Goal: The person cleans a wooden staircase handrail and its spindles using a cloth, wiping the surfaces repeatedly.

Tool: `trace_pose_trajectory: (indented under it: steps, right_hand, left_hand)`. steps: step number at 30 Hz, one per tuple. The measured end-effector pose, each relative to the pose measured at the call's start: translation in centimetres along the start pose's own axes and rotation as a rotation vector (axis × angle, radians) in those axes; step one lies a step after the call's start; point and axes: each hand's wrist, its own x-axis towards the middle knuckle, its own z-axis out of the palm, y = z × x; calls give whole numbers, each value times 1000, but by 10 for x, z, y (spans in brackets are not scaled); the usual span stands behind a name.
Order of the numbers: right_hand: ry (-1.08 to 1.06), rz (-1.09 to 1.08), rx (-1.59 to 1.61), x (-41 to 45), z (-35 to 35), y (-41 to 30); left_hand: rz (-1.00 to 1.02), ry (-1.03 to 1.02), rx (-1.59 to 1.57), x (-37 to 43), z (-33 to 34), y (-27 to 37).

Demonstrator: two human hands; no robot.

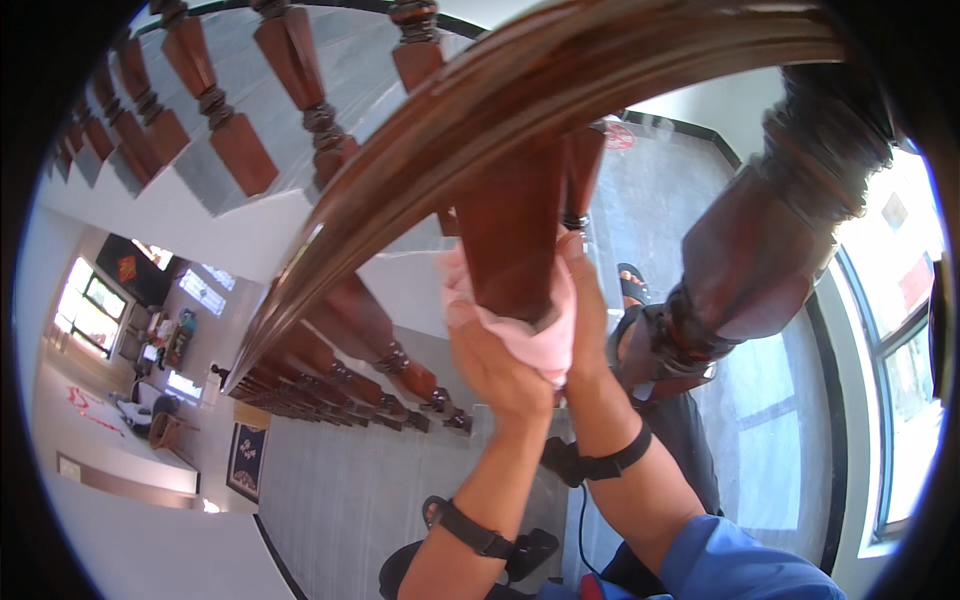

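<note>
Both my hands wrap a pink cloth (525, 345) around a dark reddish wooden baluster (510, 232). My left hand (495, 360) presses the cloth from the left, its fingers partly behind the post. On the other side, my right hand (589, 307) holds the cloth against the baluster's right face. Above them curves a glossy wooden handrail (420, 157), apart from my hands. The lower part of the baluster is hidden by the cloth and my hands.
A thick carved newel post (750, 255) stands close to my right, near a window (904, 352). More balusters (240, 150) line another flight at upper left. Grey stair treads (337, 480) lie below, and a furnished room (157, 330) shows down at left.
</note>
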Motion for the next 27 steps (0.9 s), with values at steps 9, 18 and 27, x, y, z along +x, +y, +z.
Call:
trace_pose_trajectory:
  steps: [9,18,27]
  right_hand:
    - [207,-342,-613,-46,11,-6]
    - [-8,-182,-279,-36,-6,-10]
    - [-10,-56,-102,-34,-3,-10]
  left_hand:
    - [-214,-308,-119,40,-23,-6]
    - [-146,-120,612,17,-10,28]
    - [-192,-251,-439,11,-19,1]
